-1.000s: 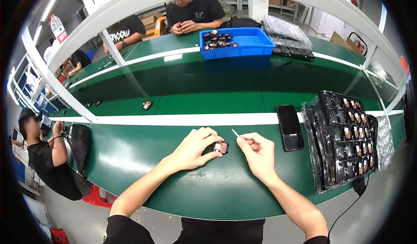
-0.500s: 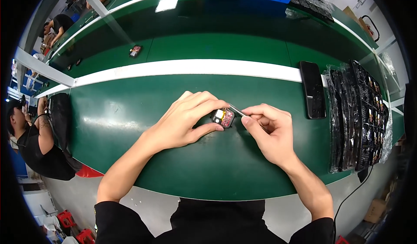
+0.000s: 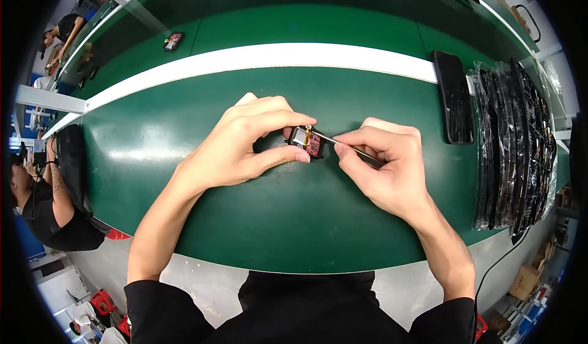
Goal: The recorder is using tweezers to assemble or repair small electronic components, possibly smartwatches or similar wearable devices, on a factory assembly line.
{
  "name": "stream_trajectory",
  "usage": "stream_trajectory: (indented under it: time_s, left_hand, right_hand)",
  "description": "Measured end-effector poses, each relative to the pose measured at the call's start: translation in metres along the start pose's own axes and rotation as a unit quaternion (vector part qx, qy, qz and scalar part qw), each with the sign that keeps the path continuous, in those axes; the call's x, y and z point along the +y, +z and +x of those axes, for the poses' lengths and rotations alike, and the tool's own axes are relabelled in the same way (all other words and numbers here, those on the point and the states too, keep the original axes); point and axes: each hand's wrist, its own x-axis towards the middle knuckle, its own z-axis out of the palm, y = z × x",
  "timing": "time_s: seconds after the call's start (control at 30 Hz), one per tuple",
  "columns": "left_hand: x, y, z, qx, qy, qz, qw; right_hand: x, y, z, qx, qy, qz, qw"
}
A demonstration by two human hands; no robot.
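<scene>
Between the thumb and fingers of my left hand [image 3: 239,137] is a small open electronic device [image 3: 312,145]. Its black housing holds a red circuit board, a silvery block and a strip of yellow tape. My right hand [image 3: 389,160] pinches a slim metal tool [image 3: 369,157], whose thin tip reaches the upper right edge of the circuit board. Whether the tip touches the board is too small to tell. Part of the tool's shaft is hidden by my right fingers.
A white rail [image 3: 269,56] crosses the green table [image 3: 294,221]. Beyond it lies a similar small device [image 3: 173,41]. A black phone [image 3: 453,99] rests at the right, beside stacked black trays in clear plastic [image 3: 508,148]. Another person [image 3: 55,191] sits at the left.
The view has shifted, so the rail and stacked trays appear higher. In my left fingers the device has turned slightly. My right hand holds the tool at a changed angle, still by the board.
</scene>
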Motion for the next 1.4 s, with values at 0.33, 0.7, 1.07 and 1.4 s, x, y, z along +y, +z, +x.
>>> stream_trajectory:
  time_s: [0.33,0.7,1.07,1.4]
  left_hand:
    - [-0.002,0.000,0.001,0.002,0.012,-0.009,1.000]
    - [0.004,0.002,0.002,0.025,-0.022,-0.014,0.999]
    - [0.005,0.002,0.003,0.026,-0.025,-0.011,0.999]
    - [-0.011,-0.009,0.001,-0.014,-0.017,-0.070,0.997]
  right_hand:
    - [-0.001,0.003,0.002,0.005,0.003,-0.002,1.000]
    - [0.008,0.002,-0.002,0.060,-0.119,-0.073,0.988]
    - [0.008,0.005,-0.001,0.052,-0.134,-0.107,0.984]
    - [0.004,-0.003,0.002,0.003,-0.039,-0.008,0.999]
